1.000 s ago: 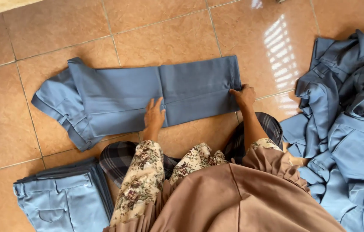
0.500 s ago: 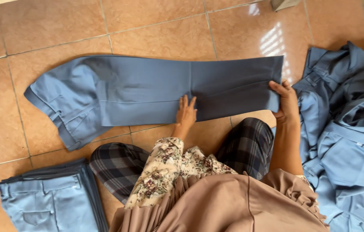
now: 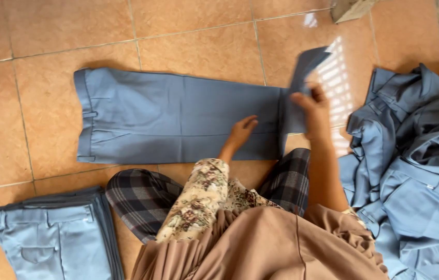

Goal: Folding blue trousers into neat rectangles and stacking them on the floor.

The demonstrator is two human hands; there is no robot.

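A pair of grey-blue trousers [image 3: 178,116] lies flat on the orange tiled floor, waistband at the left. My left hand [image 3: 241,132] presses flat on the trouser leg near its lower edge. My right hand [image 3: 312,106] grips the hem end of the legs and holds it lifted off the floor, the cloth standing up and curling toward the left.
A folded stack of blue trousers [image 3: 56,236] sits at the lower left. A loose heap of blue garments [image 3: 416,166] fills the right side. My checked skirt [image 3: 141,197] and brown cloth [image 3: 261,249] cover the lower middle. A block corner [image 3: 351,8] shows at the top.
The trousers now lie straightened. My right hand has lifted the hem end off the floor and is bringing it leftward; my left hand stays pressed on the leg.
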